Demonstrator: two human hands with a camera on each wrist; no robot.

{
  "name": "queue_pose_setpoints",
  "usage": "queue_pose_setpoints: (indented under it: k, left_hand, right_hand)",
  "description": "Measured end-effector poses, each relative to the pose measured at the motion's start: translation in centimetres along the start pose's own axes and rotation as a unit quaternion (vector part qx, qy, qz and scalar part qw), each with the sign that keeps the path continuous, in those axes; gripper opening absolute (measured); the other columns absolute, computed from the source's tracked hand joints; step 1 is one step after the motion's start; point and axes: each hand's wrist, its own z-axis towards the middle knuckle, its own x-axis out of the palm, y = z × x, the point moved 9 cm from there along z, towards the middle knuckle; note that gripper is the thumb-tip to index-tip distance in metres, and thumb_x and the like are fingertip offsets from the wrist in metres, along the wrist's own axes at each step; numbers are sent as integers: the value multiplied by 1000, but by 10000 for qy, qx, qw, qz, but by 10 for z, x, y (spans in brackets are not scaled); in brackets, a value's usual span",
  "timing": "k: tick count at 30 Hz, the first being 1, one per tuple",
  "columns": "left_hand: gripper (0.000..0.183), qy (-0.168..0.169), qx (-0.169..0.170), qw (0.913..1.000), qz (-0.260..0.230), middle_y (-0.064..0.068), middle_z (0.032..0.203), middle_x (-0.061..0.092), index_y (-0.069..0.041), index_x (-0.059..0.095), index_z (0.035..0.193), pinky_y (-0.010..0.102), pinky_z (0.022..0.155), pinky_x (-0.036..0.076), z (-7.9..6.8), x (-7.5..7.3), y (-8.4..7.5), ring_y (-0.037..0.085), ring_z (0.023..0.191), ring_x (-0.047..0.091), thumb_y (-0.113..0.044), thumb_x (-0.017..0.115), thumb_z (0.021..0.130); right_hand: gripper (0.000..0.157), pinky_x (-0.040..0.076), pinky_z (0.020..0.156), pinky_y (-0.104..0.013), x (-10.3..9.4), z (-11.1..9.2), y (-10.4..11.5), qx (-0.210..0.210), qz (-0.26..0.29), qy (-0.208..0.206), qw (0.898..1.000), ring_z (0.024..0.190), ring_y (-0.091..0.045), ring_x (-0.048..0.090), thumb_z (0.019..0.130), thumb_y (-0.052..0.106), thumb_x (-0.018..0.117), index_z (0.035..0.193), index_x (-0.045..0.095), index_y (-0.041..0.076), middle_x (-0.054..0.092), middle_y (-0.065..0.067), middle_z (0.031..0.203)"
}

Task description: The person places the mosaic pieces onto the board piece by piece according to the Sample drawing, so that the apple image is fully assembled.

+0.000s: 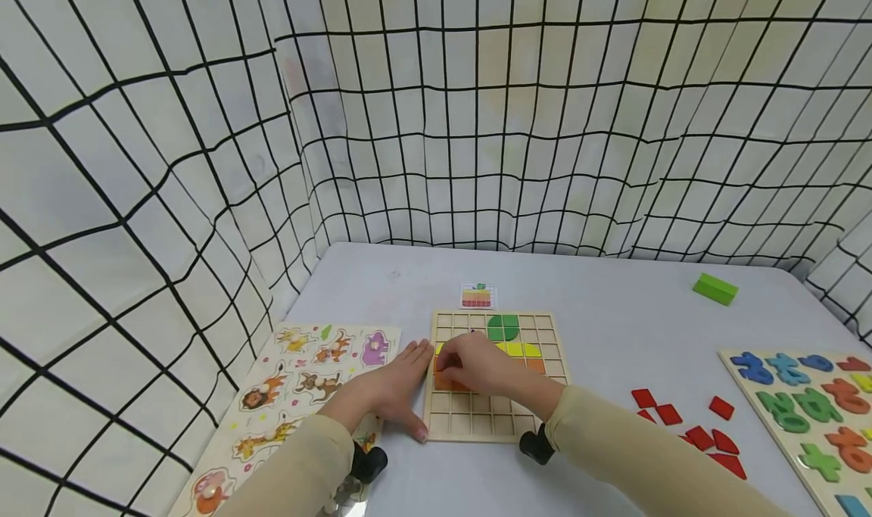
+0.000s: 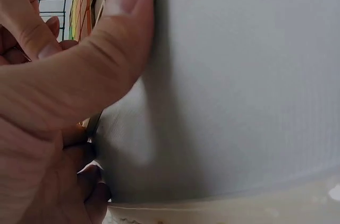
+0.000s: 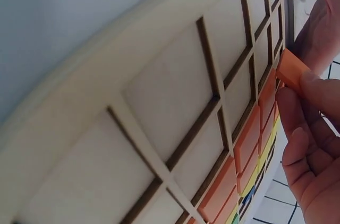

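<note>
A wooden grid board (image 1: 468, 425) lies on the white table, holding yellow tiles (image 1: 524, 350), orange tiles (image 3: 248, 136) and a green rounded shape (image 1: 502, 327) in its squares. My right hand (image 1: 480, 365) is over the board's left part. Between its thumb and finger it pinches an orange square tile (image 3: 292, 69), held tilted over the grid beside other orange tiles. Along the board's left edge rests my left hand (image 1: 395, 388), fingers extended at the side and thumb by the near corner. In the left wrist view its thumb (image 2: 125, 27) covers part of the board.
Behind the board lies a small pattern card (image 1: 478, 296). An animal puzzle board (image 1: 300, 403) is partly under the left arm. To the right are several red pieces (image 1: 699, 437), a number puzzle board (image 1: 783, 434) and a green block (image 1: 715, 288). Black netting surrounds the table.
</note>
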Motion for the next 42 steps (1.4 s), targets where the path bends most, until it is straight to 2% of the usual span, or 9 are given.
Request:
queue_pose_setpoints:
  k: [9, 16, 27, 31, 34, 38, 42]
  left_hand:
    - [128, -98, 62, 9998, -150, 17, 173, 10, 2, 16, 162, 47, 131, 14, -2, -2, 1, 33, 161, 6, -37, 95, 70]
    - [128, -186, 93, 9997, -138, 16, 172, 12, 2, 17, 162, 45, 131, 15, -1, -1, 2, 32, 161, 7, -39, 95, 69]
    - [127, -164, 80, 9998, -106, 17, 172, 13, 2, 18, 162, 47, 131, 15, -2, -3, 1, 33, 161, 7, -39, 95, 69]
    - [127, -127, 65, 9999, -81, 16, 172, 13, 1, 18, 162, 47, 131, 15, 0, -1, 0, 33, 161, 8, -40, 95, 69]
    - [127, -117, 35, 9999, -71, 15, 173, 13, 0, 18, 162, 46, 131, 15, -1, 0, -1, 32, 161, 8, -40, 95, 69]
    - [128, -142, 12, 9999, -87, 16, 172, 12, 1, 17, 162, 46, 131, 14, -3, -1, -2, 32, 161, 8, -38, 95, 69]
    - [128, -137, 60, 9999, -20, 18, 172, 11, 3, 16, 162, 47, 131, 13, -4, -3, -2, 33, 161, 7, -39, 95, 69]
  right_hand:
    - [7, 59, 79, -26, 7, 3, -2, 327, 12, 11, 9995, 78, -13, 59, 93, 7, 74, 98, 78, 7, 74, -1, 90]
    - [8, 60, 81, -27, 13, 5, -2, 486, -272, -31, 9984, 79, -11, 61, 93, 10, 75, 98, 79, 7, 76, -2, 92]
    - [9, 61, 84, -26, 11, 0, 2, 290, -743, -261, 9965, 84, -10, 65, 92, 13, 77, 100, 81, 9, 76, 0, 92]
    - [10, 60, 80, -28, -3, -10, -1, 276, -559, -421, 9972, 82, -13, 62, 92, 11, 76, 100, 80, 7, 74, -1, 90]
    - [7, 57, 73, -27, -21, -23, -14, 416, -517, -489, 9966, 79, -13, 59, 92, 10, 76, 97, 79, 7, 72, 1, 87]
    - [5, 53, 69, -24, -54, -50, -45, 797, -629, -678, 9925, 78, -11, 57, 92, 9, 76, 95, 79, 9, 70, 4, 85]
    - [8, 54, 69, -24, -92, -88, -83, 1028, -657, -944, 9880, 80, -13, 58, 92, 6, 74, 100, 77, 6, 71, 0, 90]
